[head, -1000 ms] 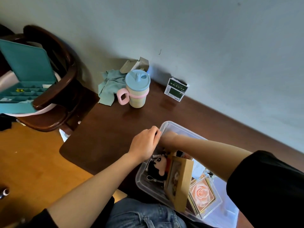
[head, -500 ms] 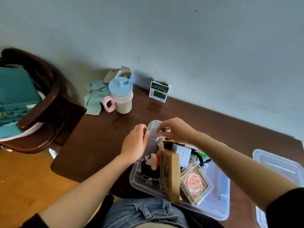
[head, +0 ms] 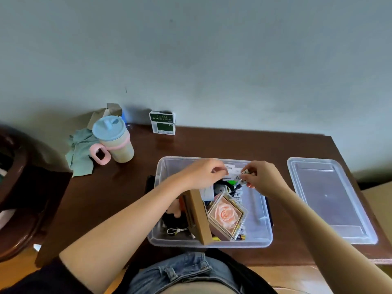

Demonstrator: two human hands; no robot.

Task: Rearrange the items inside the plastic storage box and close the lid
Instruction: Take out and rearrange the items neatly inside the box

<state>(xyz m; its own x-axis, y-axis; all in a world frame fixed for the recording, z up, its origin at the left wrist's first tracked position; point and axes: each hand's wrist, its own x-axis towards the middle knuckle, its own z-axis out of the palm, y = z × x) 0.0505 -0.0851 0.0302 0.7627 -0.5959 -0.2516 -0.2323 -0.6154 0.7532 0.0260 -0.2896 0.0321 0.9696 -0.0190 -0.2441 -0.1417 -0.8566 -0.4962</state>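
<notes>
Box: the clear box [head: 257, 236] sits on the table [head: 118, 194] at its near edge, open, just above the person's lap.
Lid: the lid [head: 331, 200] lies flat at the table's right end, well apart from both hands; closing is not yet begun.
Left hand: the left hand [head: 201, 172] is over the box's far left part, fingers curled and pinching something small and pale; what it is I cannot tell.
Right hand: the right hand [head: 262, 177] is over the far middle of the box, fingertips pinching a small white printed item [head: 244, 177]; it may be one item shared with the left hand, which cannot be told.
Contents: a brown carton [head: 197, 217] stands on edge, tilted, near the box's front wall; a clear rose case [head: 227, 215] leans against its right side; dark cords and a doll lie to the left and behind.
Risk, height: the carton and rose case rise above the rim, so I judge the lid would not seat unless they are laid flat.
Risk, tipping: the left forearm crosses right beside the carton; a nudge could topple it onto the rose case.
Risk, snag: cords under the hands could catch and drag neighbours out as the item is lifted.
Risk, edge: the box sits at the near edge, so a hard press could slide it off.
</notes>
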